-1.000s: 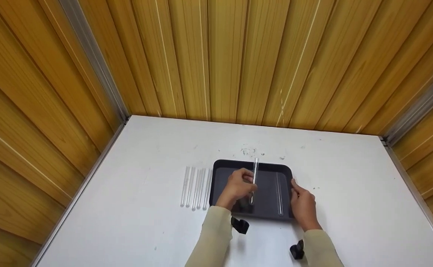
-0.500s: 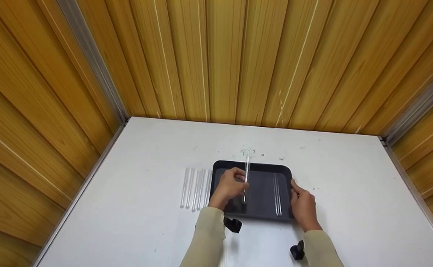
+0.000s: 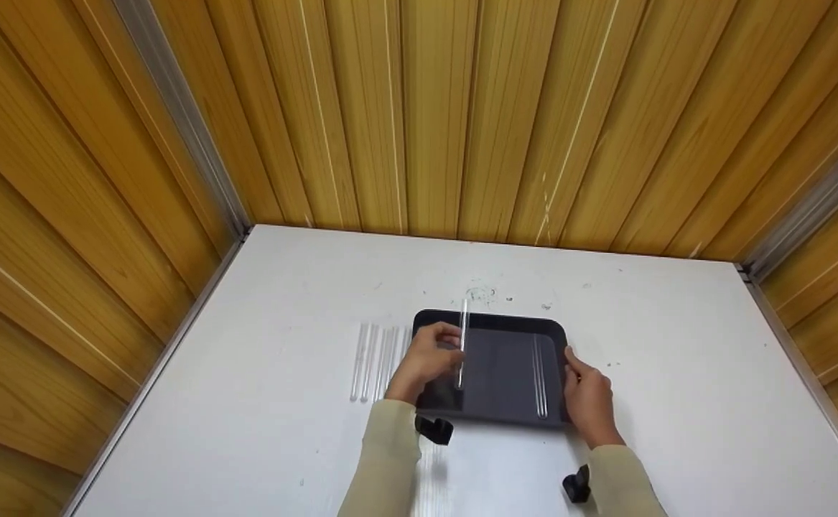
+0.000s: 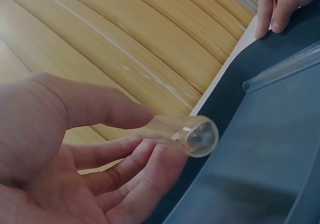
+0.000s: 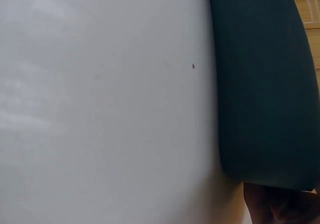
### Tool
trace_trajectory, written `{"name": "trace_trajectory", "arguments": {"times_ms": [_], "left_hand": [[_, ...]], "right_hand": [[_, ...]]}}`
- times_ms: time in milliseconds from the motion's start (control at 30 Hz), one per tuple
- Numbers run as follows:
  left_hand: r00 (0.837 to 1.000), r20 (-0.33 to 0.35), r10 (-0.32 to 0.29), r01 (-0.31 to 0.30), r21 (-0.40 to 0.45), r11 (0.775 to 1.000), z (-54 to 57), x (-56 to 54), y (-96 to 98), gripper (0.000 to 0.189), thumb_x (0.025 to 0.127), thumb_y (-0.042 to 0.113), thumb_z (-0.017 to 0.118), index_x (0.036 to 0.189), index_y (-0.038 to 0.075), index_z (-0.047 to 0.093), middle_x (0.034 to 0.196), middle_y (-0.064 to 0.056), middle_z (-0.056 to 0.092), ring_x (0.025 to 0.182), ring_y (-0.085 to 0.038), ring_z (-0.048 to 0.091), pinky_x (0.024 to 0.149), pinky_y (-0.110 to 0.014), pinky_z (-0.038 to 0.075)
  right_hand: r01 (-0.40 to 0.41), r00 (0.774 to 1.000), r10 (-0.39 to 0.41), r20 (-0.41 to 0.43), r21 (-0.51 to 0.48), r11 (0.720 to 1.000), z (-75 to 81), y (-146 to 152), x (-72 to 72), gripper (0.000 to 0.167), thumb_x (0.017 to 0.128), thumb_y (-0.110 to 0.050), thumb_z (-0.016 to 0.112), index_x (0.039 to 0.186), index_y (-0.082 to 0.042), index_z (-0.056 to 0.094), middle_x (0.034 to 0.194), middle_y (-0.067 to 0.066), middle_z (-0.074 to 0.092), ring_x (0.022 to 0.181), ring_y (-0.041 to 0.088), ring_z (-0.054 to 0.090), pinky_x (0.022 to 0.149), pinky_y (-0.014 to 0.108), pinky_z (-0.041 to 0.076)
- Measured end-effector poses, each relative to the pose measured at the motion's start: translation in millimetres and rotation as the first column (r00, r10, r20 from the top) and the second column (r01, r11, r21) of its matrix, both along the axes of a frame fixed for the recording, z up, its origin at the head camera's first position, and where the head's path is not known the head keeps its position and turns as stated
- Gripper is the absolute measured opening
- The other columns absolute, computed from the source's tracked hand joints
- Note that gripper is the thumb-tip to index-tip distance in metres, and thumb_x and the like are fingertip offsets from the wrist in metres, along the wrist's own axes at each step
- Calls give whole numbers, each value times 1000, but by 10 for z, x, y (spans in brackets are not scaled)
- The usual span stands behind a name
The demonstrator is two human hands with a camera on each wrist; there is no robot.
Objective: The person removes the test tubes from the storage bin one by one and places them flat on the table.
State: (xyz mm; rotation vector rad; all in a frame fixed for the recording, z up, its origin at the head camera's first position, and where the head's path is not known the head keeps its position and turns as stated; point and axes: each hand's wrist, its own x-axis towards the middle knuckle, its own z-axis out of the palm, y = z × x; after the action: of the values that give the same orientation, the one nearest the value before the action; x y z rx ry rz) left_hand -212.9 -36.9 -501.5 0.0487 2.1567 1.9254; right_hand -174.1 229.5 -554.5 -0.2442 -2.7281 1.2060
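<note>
My left hand (image 3: pixel 424 357) pinches a clear glass test tube (image 3: pixel 464 332) between thumb and fingertips, above the left part of a dark rectangular tray (image 3: pixel 497 373). The tube tilts, rounded end lower and towards me. In the left wrist view, one end of that test tube (image 4: pixel 201 138) points at the camera, past the thumb. My right hand (image 3: pixel 589 402) grips the tray's right rim, thumb on top. Inside the tray, along its right side, lies a clear test tube (image 3: pixel 539 377). In the right wrist view the tray wall (image 5: pixel 265 94) hides most of the right hand (image 5: pixel 280 204).
Several clear test tubes (image 3: pixel 365 362) lie side by side on the white table (image 3: pixel 246 402), left of the tray; the left hand and forearm partly cover some. Wood-patterned panels (image 3: pixel 433 129) stand behind the table and at both sides.
My left hand has moved left across the tray with the test tube in its grip, now partly covering the tubes on the table. The right hand has stayed on the rim.
</note>
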Motion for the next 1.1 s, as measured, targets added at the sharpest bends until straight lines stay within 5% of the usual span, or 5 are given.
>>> {"name": "trace_trajectory", "arguments": {"times_ms": [900,1100], "left_hand": [[998,58,38,-41,52,998,-41,19,-360,41,76,-12,59,117,-8,58,106,-22,59,69,-13,55,57,-27,54],[997,46,58,-59,27,998,-81,31,-433,42,77,-9,62,118,-7,58,103,-14,58,71,-11,54,59,-26,55]], "right_hand": [[-3,1000,3,0,13,1000,-6,9,6,42,99,-3,45,141,-4,45,141,20,47,130,37,47,101,51,44],[-5,1000,5,-5,15,1000,-19,9,4,42,99,-3,46,141,-5,45,142,19,47,131,36,47,104,50,43]]}}
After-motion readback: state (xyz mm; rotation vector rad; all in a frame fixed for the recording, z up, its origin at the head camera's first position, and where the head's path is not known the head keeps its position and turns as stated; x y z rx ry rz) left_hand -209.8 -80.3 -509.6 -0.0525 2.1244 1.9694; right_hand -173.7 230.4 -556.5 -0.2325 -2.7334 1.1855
